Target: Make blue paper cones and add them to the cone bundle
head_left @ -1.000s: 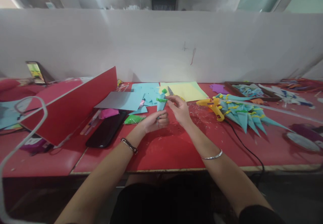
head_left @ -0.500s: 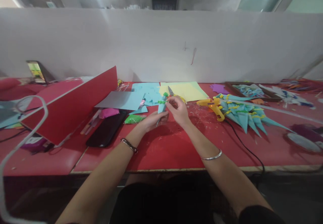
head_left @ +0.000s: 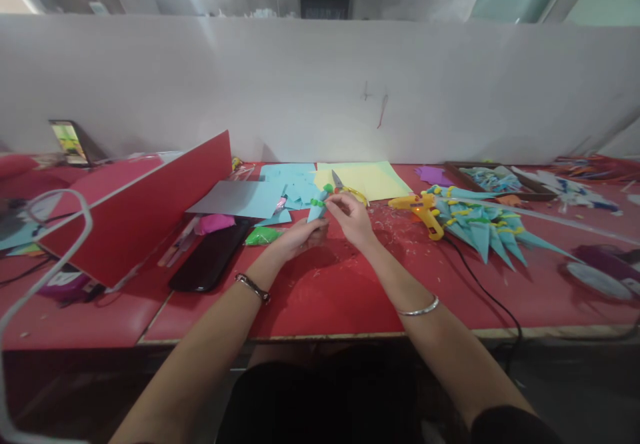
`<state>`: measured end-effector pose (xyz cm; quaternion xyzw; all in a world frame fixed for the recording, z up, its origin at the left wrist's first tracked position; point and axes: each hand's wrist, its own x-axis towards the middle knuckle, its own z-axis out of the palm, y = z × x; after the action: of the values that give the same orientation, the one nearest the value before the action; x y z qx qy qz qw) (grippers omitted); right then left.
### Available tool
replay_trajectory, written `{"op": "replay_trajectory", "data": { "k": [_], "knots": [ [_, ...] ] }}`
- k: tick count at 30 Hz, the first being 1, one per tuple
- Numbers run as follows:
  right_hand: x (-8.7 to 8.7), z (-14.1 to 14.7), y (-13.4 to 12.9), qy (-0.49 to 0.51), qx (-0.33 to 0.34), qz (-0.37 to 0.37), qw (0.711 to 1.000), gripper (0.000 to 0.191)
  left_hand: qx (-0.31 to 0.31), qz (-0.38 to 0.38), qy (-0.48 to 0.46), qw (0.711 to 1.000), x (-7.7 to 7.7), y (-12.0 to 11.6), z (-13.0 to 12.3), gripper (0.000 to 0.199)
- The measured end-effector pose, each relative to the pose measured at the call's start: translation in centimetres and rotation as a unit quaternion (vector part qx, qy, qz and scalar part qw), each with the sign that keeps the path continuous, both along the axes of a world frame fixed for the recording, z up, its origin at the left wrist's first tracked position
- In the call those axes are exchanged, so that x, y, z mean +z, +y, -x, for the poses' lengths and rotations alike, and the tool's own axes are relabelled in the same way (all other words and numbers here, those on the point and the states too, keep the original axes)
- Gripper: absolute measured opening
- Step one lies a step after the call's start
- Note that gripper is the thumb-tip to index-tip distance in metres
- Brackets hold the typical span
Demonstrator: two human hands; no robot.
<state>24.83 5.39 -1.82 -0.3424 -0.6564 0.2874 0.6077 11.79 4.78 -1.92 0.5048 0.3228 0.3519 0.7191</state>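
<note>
Over the middle of the red table my left hand [head_left: 299, 239] is closed around a light blue paper cone [head_left: 316, 212] with green bits near its wide upper end. The thumb and fingers of my right hand [head_left: 353, 219] are pinched together at the cone's top, beside the green parts; whatever is between those fingertips is too small to make out. Just behind the right hand lie scissors [head_left: 345, 185] with yellow handles, on a pale yellow sheet [head_left: 385, 181]. A small bag of green material [head_left: 263, 235] rests left of the cone, near blue paper scraps [head_left: 299, 194].
To the right lie a yellow glue gun [head_left: 423, 212] with a black cord and a pile of blue paper cones [head_left: 483, 231]. A black phone [head_left: 210, 257] and an upright red board [head_left: 150, 211] are at left. A brown tray [head_left: 537, 193] sits far right.
The paper cone has tilted, its top leaning further right, and my left hand has shifted slightly left. My right hand stays at the cone's top, fingers pinched.
</note>
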Motion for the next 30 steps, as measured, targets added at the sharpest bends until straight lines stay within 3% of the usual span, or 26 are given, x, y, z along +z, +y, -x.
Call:
{"op": "replay_trajectory", "data": {
  "k": [15,23,30],
  "knots": [
    [-0.34,0.58,0.11,0.102,0.019,0.083,0.991,0.024,-0.013,0.026,-0.084,0.996,-0.25,0.35,0.27,0.025],
    [-0.24,0.73,-0.76,-0.119,0.011,-0.043,0.992,0.014,0.141,0.036,-0.094,0.985,-0.02,0.51,0.05,0.035],
    [-0.58,0.61,-0.26,-0.059,-0.01,-0.041,0.997,0.008,0.125,0.015,-0.088,0.988,-0.12,0.38,-0.21,0.038]
  ]
}}
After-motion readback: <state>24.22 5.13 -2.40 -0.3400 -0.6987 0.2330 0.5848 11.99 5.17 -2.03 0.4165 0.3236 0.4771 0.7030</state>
